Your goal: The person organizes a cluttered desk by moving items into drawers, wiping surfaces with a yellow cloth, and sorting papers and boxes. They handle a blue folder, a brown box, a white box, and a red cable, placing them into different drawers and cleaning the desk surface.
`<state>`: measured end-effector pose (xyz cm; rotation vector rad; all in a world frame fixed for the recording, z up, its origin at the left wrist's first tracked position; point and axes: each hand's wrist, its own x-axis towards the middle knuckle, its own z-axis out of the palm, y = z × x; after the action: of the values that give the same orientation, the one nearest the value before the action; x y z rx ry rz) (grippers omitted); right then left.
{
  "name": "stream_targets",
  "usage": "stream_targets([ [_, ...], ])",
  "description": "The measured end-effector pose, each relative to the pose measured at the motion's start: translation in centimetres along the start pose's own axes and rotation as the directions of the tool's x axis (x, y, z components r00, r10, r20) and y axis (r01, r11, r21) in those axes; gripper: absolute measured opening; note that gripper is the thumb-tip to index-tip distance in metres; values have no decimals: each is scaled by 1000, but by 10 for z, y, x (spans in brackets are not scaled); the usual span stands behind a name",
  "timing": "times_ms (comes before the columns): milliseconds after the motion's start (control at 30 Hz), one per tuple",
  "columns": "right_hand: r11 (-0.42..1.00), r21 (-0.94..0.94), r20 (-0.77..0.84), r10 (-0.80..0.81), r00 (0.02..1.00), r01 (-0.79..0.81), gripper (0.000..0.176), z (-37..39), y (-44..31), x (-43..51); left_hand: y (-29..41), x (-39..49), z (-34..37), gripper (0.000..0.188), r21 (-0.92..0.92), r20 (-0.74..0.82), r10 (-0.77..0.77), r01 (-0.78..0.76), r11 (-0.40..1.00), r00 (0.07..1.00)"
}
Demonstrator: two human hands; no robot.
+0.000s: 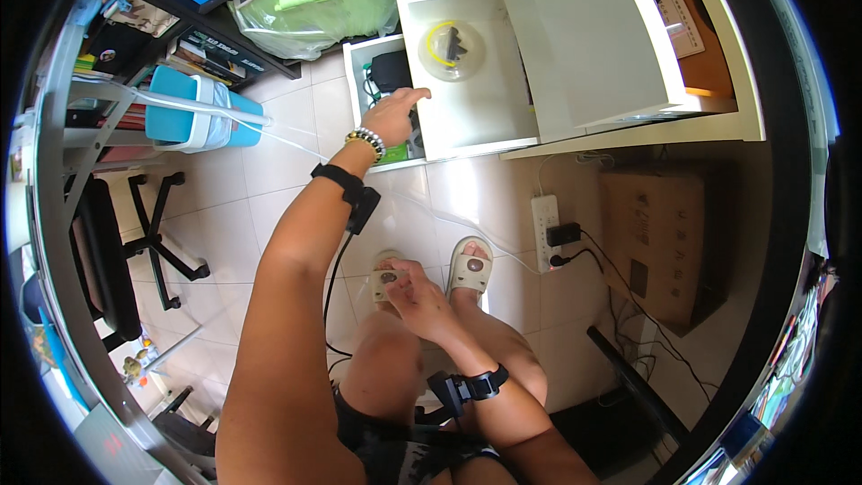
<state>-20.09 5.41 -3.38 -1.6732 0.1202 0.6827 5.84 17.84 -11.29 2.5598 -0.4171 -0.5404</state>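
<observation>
My left hand (394, 114), with a bead bracelet at its wrist, is at the front edge of a pulled-out white upper drawer (481, 108). One finger lies over that edge; the other fingers are partly hidden. In the drawer sits a clear round container (452, 50) with a yellow curved strip and a dark piece. Beneath, a lower white drawer (351, 71) also stands out, holding a black pouch (390, 71), cables and a green item (394, 153). My right hand (421, 303) hovers above my knees, fingers loosely curled and apart, with nothing seen in it.
A blue bin (246, 122) and a wheeled chair (151, 242) are at the left. A power strip (545, 232) with plugs and cables lies on the floor at the right, beside a cardboard box (650, 236). White cords cross the tiles. A plastic-wrapped green bundle (323, 7) sits on the shelf above.
</observation>
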Motion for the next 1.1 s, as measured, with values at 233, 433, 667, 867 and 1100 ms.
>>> stream_targets([
  [233,994,108,-17,34,999,-32,34,-5,-1,0,-32,-26,-28,53,144,5,-93,91,985,996],
  [433,994,85,16,61,998,-62,35,-6,-4,-1,-62,-52,-39,45,145,-44,-205,209,967,978],
  [667,997,69,8,39,999,-40,36,-5,-5,0,-105,-79,-52,53,116,-120,-238,252,961,964],
  [867,996,75,21,41,999,-43,36,-5,-5,2,-93,-74,-53,60,-276,-202,-482,422,863,853],
  [1100,995,81,5,-58,998,57,38,10,-2,4,-79,-53,-42,62,-416,-198,-534,422,805,822],
])
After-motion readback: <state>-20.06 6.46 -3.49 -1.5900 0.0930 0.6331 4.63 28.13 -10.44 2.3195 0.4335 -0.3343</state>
